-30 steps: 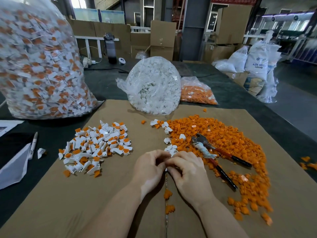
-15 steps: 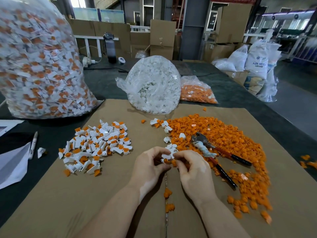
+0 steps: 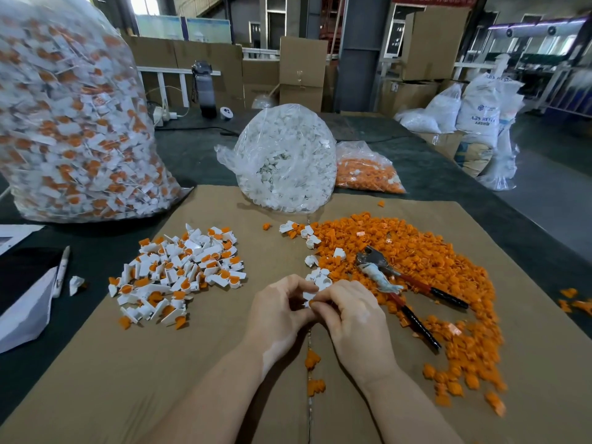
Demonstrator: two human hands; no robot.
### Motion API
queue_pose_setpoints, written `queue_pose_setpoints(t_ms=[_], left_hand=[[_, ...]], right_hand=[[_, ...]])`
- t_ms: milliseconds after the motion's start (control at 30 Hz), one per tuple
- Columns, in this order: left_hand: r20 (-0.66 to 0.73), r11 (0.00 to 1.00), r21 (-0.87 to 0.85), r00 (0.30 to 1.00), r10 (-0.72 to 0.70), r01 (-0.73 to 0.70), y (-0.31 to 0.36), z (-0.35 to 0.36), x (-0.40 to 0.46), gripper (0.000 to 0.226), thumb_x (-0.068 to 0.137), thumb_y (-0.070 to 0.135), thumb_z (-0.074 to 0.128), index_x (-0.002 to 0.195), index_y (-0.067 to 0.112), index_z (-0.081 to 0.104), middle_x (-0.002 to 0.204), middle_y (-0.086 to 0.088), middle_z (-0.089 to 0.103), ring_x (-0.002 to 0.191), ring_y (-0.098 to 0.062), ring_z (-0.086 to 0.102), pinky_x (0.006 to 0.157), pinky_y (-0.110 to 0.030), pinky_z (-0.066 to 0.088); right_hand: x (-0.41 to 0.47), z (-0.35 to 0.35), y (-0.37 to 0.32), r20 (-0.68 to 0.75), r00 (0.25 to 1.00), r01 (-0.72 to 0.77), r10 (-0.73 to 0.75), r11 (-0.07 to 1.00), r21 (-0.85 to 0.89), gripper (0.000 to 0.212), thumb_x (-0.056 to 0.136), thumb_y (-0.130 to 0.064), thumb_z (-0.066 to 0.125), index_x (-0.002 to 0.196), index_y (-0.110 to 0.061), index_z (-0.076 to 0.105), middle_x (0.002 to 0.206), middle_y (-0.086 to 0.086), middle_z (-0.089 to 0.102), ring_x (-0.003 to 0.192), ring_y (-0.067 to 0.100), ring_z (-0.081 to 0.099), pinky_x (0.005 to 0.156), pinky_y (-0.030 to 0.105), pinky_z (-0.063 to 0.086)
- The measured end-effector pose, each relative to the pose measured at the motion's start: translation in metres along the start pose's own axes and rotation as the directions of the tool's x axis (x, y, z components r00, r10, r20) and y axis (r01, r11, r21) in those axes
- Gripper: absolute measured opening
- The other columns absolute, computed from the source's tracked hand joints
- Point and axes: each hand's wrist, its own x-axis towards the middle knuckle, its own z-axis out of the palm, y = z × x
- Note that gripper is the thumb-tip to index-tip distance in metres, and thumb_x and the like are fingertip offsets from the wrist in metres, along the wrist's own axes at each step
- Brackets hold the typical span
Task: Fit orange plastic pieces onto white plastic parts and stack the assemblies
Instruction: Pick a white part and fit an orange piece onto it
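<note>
Orange plastic pieces [image 3: 413, 261] are dumped in a big loose heap on the right half of the cardboard sheet [image 3: 198, 363] that covers the bench [image 3: 198, 155], with a trail of them running down toward the near right edge. A few loose white plastic parts [image 3: 315, 275] sit along the left fringe of that heap, just above the hands. Red-and-black handled pliers [image 3: 407, 293] lie right on top of the orange heap.

Both hands meet at the middle of the sheet. The left hand [image 3: 278, 312] and right hand [image 3: 355, 318] are both curled in, fingertips together, pinching a small white part [image 3: 307, 295] with a bit of orange between them. It's too small to tell how far it's seated.

Off to the left is the pile of finished assemblies [image 3: 179, 274], white with orange showing, well apart from the hands. Two stray orange bits lie near the wrists on the cardboard seam.

Further back: a huge clear bag of assemblies [image 3: 70, 123] on the left, a bag of white parts [image 3: 285, 158] in the middle, and a smaller bag of orange pieces [image 3: 368, 171] just beside it. A marker pen [image 3: 61, 271] lies at the far left.
</note>
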Motion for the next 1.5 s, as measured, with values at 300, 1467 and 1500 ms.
queue_pose_setpoints(t_ms=[300,1467,1500], left_hand=[[-0.32,0.977,0.042,0.929,-0.185,0.209,-0.004,0.001,0.006,0.045,0.088,-0.004,0.055,0.125,0.021,0.054,0.105,0.003,0.051,0.098,-0.011,0.049,0.084,-0.018,0.039],[-0.02,0.893,0.412,0.978,0.206,-0.179,-0.003,0.014,0.016,0.035,0.095,0.023,0.051,0.129,0.03,0.051,0.11,0.005,0.052,0.095,-0.009,0.052,0.073,-0.015,0.039],[-0.021,0.894,0.412,0.979,0.204,-0.177,-0.002,0.014,0.016,0.03,0.095,0.026,0.051,0.124,0.029,0.055,0.106,0.006,0.051,0.091,-0.008,0.051,0.07,-0.013,0.037]], right_hand=[[-0.001,0.0,0.008,-0.162,0.954,-0.263,0.251,0.963,-0.054,0.013,0.075,0.0,0.073,0.081,-0.011,0.07,0.079,-0.001,0.066,0.079,0.022,0.062,0.074,0.035,0.043],[-0.001,0.002,0.003,0.001,0.999,-0.038,0.038,0.995,-0.094,0.012,0.076,0.001,0.072,0.079,-0.009,0.068,0.079,0.002,0.062,0.073,0.019,0.06,0.065,0.03,0.052],[-0.001,0.001,0.003,-0.02,0.999,-0.046,0.044,0.997,-0.07,0.011,0.077,0.001,0.072,0.08,-0.009,0.068,0.08,0.002,0.062,0.073,0.017,0.06,0.064,0.029,0.052]])
